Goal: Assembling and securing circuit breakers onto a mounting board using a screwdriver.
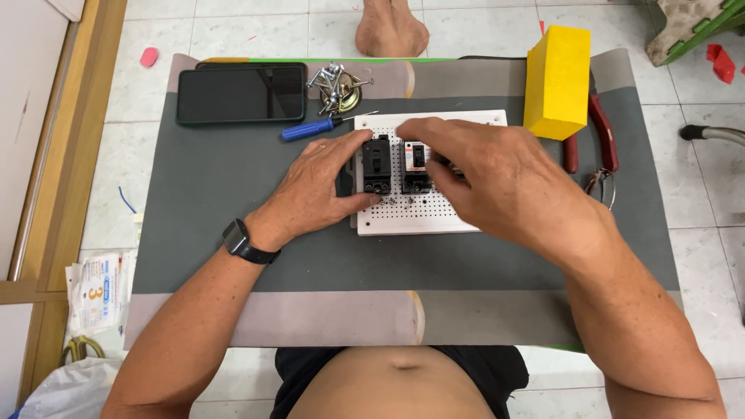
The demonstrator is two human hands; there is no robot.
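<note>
A white perforated board (423, 219) lies on a grey mat (233, 233). Two black circuit breakers stand on it side by side. My left hand (318, 190) grips the left breaker (377, 164) between thumb and fingers, at the board's left edge. My right hand (497, 182) reaches over the board from the right; its fingers rest on and behind the right breaker (415, 164), hiding whatever lies right of it. A few small screws lie on the board just below the breakers.
A blue-handled screwdriver (310, 128), a dark phone (240, 94) and a dish of metal screws (338, 85) lie behind the board. At the right stand a yellow block (557, 81) and red-handled pliers (601, 136). Someone's bare foot (390, 29) is on the tiles beyond.
</note>
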